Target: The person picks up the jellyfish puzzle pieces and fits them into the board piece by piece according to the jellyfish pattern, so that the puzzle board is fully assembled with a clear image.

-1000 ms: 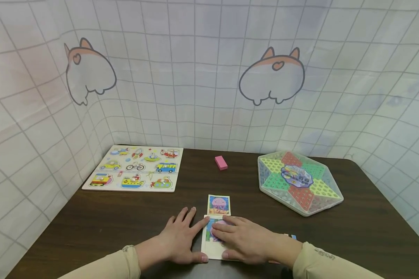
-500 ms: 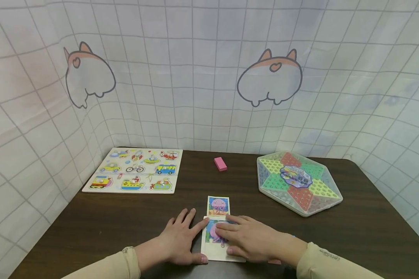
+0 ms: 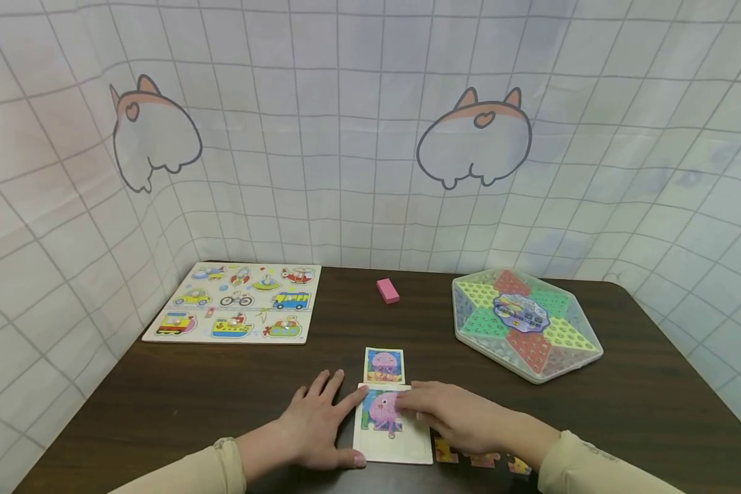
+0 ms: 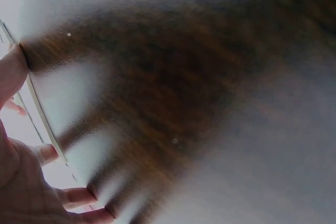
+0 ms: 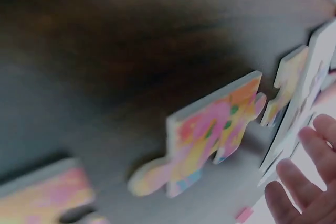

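A white jigsaw tray (image 3: 395, 450) lies at the table's front middle. Joined pieces forming a pink jellyfish (image 3: 379, 410) fill its upper part, while the lower part is bare. My left hand (image 3: 317, 427) rests beside it with spread fingers, index fingertip and thumb at the tray's left edge. Over the tray's upper right, my right hand (image 3: 460, 414) has loosely bent fingers near the jellyfish; nothing shows in its fingers (image 5: 317, 153) in the right wrist view. Loose yellow-pink jigsaw pieces (image 5: 218, 124) lie right of the tray, partly under that hand. A jellyfish picture card (image 3: 383, 365) touches the tray's top edge.
A vehicle peg puzzle board (image 3: 231, 312) lies at the back left. A pink block (image 3: 387, 291) is at the back middle. The hexagonal Chinese checkers box (image 3: 527, 324) occupies the right. A white grid curtain (image 3: 321, 171) surrounds the dark table (image 3: 222, 384).
My right hand has lifted off the joined pieces and shifted to the right, uncovering more of the jellyfish and the loose pieces. My left hand has stayed in place.
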`<state>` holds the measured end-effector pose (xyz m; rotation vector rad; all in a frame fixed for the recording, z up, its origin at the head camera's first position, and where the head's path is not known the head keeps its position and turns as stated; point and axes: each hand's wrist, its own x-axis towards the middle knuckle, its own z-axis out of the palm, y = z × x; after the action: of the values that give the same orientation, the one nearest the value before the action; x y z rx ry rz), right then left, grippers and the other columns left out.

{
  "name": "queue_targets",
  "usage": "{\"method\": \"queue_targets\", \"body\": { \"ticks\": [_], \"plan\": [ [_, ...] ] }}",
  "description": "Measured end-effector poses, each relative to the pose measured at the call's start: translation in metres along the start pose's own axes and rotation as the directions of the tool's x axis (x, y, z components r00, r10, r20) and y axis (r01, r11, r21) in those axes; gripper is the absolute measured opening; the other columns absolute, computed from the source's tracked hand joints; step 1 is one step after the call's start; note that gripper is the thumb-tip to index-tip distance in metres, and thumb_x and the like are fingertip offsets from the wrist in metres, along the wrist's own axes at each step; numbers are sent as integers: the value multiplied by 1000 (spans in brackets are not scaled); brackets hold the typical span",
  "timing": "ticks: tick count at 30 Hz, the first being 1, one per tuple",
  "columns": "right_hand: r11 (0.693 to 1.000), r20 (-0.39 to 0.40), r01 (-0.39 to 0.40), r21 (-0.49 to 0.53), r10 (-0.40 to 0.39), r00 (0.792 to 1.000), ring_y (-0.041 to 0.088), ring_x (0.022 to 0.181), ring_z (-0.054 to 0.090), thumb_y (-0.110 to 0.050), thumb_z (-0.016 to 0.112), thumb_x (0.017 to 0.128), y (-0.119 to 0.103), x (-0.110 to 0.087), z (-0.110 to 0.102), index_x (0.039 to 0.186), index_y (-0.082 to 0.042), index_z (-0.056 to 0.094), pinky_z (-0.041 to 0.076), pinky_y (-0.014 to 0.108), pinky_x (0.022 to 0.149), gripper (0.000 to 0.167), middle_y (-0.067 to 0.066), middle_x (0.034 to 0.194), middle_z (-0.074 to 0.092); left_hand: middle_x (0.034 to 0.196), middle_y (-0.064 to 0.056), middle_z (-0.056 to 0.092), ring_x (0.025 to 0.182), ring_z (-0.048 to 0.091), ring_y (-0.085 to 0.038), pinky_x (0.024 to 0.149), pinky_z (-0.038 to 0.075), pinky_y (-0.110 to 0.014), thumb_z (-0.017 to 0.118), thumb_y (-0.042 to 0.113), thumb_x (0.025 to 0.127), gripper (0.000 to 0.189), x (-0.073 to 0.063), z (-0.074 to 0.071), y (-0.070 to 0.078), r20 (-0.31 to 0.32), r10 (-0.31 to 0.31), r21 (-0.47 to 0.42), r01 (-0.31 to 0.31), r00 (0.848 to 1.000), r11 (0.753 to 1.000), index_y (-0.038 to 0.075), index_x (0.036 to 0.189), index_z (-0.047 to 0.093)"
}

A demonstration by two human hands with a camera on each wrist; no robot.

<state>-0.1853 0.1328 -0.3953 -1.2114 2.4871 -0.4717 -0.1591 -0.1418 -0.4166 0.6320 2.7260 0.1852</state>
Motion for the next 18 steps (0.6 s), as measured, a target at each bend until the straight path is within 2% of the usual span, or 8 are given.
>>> {"method": "queue_targets", "body": {
  "ticks": [3, 8, 12, 15, 18],
  "plan": [
    [990, -40, -55, 133, 61, 997, 30, 138, 55, -12, 48, 109, 8, -11, -5, 144, -13, 58, 46, 48, 110, 37, 4, 145, 61, 165, -20, 31, 151, 30, -45, 109, 36, -69, 67, 76, 80, 98, 0, 0, 0, 0, -2, 1, 2, 1000, 1000, 31, 160, 34],
    [966, -141, -106, 236, 142, 980, 32, 129, 62, -18, 52, 108, 28, -36, -7, 142, -9, 59, 53, 45, 101, 36, 10, 140, 65, 165, -19, 31, 151, 30, -45, 110, 35, -69, 68, 76, 79, 98, -1, -1, 1, 2, -8, -1, 8, 1000, 1000, 31, 160, 35],
    [926, -183, -155, 343, 228, 956, 20, 102, 70, -18, 57, 106, 42, -59, -9, 140, -7, 60, 57, 32, 81, 37, 16, 138, 65, 165, -20, 31, 150, 30, -45, 109, 36, -69, 68, 76, 79, 98, -1, -1, 1, 0, -8, 3, 8, 1000, 1000, 31, 159, 35],
    [915, -210, -182, 360, 270, 940, 15, 98, 69, -18, 59, 105, 53, -76, -10, 138, -6, 62, 55, 26, 77, 36, 18, 135, 66, 165, -19, 31, 150, 30, -45, 109, 36, -69, 69, 76, 79, 98, -1, -1, 0, 0, -8, 1, 8, 1000, 1000, 31, 159, 35],
    [928, -238, -207, 309, 286, 928, 16, 112, 69, -20, 61, 103, 66, -94, -9, 135, -5, 64, 56, 26, 86, 35, 14, 131, 69, 165, -19, 31, 151, 30, -45, 109, 36, -69, 69, 76, 79, 98, 0, -1, 0, 1, -7, -3, 7, 1000, 1000, 31, 159, 35]
  ]
}}
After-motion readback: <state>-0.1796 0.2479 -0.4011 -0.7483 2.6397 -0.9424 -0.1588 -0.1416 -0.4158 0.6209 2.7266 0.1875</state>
